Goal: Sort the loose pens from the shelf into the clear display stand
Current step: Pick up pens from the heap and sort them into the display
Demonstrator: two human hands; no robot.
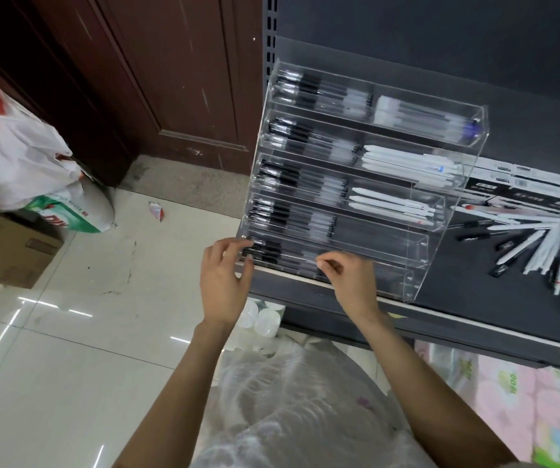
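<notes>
The clear display stand (440,238) sits at the left front end of the dark shelf (457,298), its stepped tiers rising toward the back. Each tier is divided into a left and a right compartment. The left compartments hold black-and-clear pens (292,177) laid lengthwise. The right compartments of the upper tiers hold white pens (407,160); the topmost right compartment holds clear pens, one with a blue end. The right compartments of the two lowest tiers show no pens.

The loose pens (538,244) lie in a fanned pile on the shelf, to the right of the stand and apart from it. They are mostly white, with a few black ones at the left edge of the pile. Flat black boxes (521,187) lie behind the pile.

The left hand (224,275) is at the left end of the lowest front tier, fingertips curled onto the black pen ends there. The right hand (349,278) is at the same tier's front edge, thumb and forefinger pinched together; motion blur hides whether a pen is between them. The hands are apart.

A white plastic bag (22,157) and a cardboard box (8,251) stand on the tiled floor (69,366) to the left.
</notes>
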